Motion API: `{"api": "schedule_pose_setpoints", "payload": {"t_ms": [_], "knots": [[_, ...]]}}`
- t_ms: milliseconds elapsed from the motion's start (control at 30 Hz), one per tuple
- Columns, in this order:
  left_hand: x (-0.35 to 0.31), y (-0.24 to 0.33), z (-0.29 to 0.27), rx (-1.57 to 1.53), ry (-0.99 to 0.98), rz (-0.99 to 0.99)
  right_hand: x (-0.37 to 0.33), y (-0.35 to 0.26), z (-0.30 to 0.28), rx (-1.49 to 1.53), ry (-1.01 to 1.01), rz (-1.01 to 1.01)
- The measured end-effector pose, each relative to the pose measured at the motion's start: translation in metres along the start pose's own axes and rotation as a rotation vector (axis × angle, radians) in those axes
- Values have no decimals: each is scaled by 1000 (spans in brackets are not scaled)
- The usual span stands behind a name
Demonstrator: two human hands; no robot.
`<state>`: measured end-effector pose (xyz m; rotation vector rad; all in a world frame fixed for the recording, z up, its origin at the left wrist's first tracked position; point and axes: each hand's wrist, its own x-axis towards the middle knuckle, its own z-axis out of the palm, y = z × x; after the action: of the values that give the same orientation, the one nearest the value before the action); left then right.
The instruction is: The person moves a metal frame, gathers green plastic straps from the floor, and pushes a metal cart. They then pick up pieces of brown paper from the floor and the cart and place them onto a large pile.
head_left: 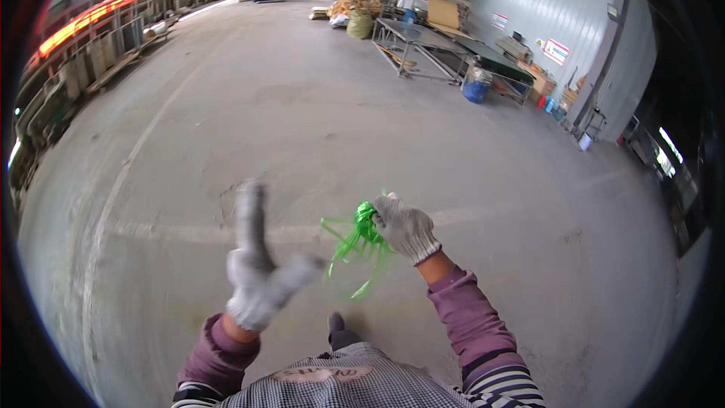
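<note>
A bunch of bright green plastic strapping (pixel 365 225) hangs from my right hand (pixel 406 228), its loose strands trailing down and to the left. The gloved fingers of that hand are closed round the top of the bunch. My left hand (pixel 260 276), in a grey-white knit glove, is raised on the left, apart from the strands. Its thumb and fingers are stretched out and spread, slightly smeared by motion, and nothing shows in it. Both hands are above the concrete floor.
Concrete floor (pixel 226 128) stretches ahead, crossed by pale lines. At the right stand a metal-framed table (pixel 415 34), a blue bucket (pixel 476 91) and a pale panelled wall (pixel 544 7). Long machinery (pixel 91 60) runs along the left. A green sack (pixel 359 24) sits farther back.
</note>
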<state>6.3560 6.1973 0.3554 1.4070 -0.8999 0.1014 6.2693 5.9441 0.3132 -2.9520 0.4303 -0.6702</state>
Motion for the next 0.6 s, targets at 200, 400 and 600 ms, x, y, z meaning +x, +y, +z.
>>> {"api": "schedule_pose_setpoints", "payload": {"t_ms": [200,400,600], "knots": [[133,-239,129,-199,-249,-86,154,55,74,477,139,27],[317,-313,122,-1005,13,-638,341,71,198,371,-17,-201],[491,-461,78,-1153,233,-468,546,151,174,1300,-374,289]]}}
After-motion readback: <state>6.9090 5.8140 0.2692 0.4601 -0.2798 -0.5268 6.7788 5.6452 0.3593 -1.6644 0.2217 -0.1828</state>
